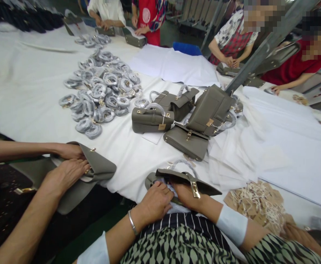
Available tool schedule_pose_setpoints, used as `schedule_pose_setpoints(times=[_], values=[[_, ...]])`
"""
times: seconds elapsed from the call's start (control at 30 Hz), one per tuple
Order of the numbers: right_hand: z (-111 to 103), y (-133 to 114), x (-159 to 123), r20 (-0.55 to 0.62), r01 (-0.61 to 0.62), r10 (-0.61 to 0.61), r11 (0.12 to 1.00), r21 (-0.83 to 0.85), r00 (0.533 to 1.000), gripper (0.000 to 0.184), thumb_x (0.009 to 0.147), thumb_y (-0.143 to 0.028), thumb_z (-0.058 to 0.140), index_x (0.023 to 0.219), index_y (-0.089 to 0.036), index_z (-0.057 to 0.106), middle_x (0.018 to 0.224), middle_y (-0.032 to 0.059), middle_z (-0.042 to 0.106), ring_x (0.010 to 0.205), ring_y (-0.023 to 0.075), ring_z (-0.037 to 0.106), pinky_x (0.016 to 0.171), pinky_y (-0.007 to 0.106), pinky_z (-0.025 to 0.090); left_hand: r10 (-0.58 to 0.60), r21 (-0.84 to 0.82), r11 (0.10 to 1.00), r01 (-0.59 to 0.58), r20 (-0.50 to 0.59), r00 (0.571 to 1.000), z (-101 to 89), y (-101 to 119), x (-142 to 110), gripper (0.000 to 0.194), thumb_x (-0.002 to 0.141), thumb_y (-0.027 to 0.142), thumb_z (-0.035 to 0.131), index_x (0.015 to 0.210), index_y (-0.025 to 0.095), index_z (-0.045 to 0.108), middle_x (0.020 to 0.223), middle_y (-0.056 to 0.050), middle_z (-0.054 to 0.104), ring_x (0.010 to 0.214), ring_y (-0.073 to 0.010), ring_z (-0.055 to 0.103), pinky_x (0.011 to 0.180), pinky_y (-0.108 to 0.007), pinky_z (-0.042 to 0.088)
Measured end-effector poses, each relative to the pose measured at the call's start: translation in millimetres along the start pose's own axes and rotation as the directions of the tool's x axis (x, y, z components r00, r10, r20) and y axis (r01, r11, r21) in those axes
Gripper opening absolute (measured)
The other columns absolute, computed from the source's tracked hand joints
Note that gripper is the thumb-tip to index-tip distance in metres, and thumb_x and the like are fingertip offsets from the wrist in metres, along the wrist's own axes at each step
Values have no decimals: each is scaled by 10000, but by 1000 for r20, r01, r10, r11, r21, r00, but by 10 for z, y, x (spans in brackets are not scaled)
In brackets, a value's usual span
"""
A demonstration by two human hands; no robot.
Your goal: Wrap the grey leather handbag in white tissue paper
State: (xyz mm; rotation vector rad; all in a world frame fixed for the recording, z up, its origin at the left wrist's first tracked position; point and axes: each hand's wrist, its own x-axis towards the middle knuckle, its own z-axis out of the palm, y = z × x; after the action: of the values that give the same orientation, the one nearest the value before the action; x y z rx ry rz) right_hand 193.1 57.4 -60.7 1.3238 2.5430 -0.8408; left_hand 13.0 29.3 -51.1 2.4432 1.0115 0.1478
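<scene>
An olive-grey handbag [174, 176] with a gold clasp sits at the table's near edge, against my body, its flap raised toward me. My left hand [158, 200], with a silver bangle at the wrist, has its fingers curled over the bag's open mouth. Clear plastic wrap [178, 209] shows just below the fingers. My right hand [186, 195] reaches in under the flap, and its fingers are hidden there. Plastic-wrapped handle loops rise behind the flap.
Several finished-looking handbags [152, 121] stand ahead, left of a slanting metal post [267, 44]. A heap of wrapped straps [105, 88] lies beyond. Stringed tags [259, 201] are at right. At left, a co-worker's hands [69, 170] work in another bag [101, 163]. More people stand across the table.
</scene>
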Motion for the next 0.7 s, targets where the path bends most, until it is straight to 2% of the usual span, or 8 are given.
schedule_pose_setpoints(times=[0.1,0.17,0.23,0.3,0.4,0.5,0.57,0.7], values=[[-38,-22,-438,-180,115,-145,979,-170,973,562,804,-55,414,1363,-105,435,1389,172,485,1240,285,494,994,440,475,5,-6,1000,-5,-74,997,-4,-41,-45,290,868,309,572,1125,180,533,1087,-49,641,1047,-238,522,1010,-456,322],[-151,-20,-727,-312,170,-229,964,-204,922,500,819,-47,422,1310,-113,490,1334,171,533,1198,273,521,977,424,489,29,-12,999,-31,-149,988,-7,-102,-130,305,903,296,517,1188,186,518,1183,-47,622,1136,-240,491,1073,-470,259],[-259,9,-948,-406,199,-234,972,-127,883,385,872,-80,432,1237,-133,543,1204,151,616,1084,216,578,923,357,518,57,-4,998,-59,-200,978,-3,-173,-264,325,931,299,472,1239,200,505,1301,-35,569,1235,-238,432,1115,-464,208],[-284,68,-1056,-398,193,-190,981,-34,897,311,909,-145,461,1201,-165,567,1153,120,641,1008,179,601,879,313,531,75,34,997,-69,-211,975,15,-230,-408,375,945,332,455,1296,205,479,1384,-30,507,1308,-237,367,1137,-447,183],[-137,233,-952,-293,202,-199,979,-22,935,330,921,-274,510,1245,-243,565,1205,86,630,1045,205,598,888,361,519,105,139,987,-80,-184,977,50,-265,-477,493,935,434,471,1382,235,405,1452,-23,433,1369,-252,283,1138,-446,175],[50,530,-585,-330,163,-160,987,-18,930,361,935,-249,453,1278,-300,556,1161,75,652,1031,216,603,876,392,494,90,209,977,-42,-225,970,17,-265,-176,504,924,510,453,1362,261,427,1454,-17,426,1372,-276,264,1117,-472,182],[92,783,-300,-346,53,-17,994,95,938,368,946,-233,401,1272,-276,565,1152,72,659,1048,202,596,929,386,468,15,207,977,39,-254,967,-57,-276,226,393,947,477,413,1233,234,531,1347,-41,529,1292,-272,366,1082,-481,224],[2,1198,84,-261,-193,263,945,265,929,342,966,-297,364,1087,-174,658,1066,67,695,991,178,628,910,304,480,-116,192,970,147,-166,979,-195,-371,1095,308,951,414,420,1000,173,604,1003,-84,646,1005,-259,527,929,-462,348]])
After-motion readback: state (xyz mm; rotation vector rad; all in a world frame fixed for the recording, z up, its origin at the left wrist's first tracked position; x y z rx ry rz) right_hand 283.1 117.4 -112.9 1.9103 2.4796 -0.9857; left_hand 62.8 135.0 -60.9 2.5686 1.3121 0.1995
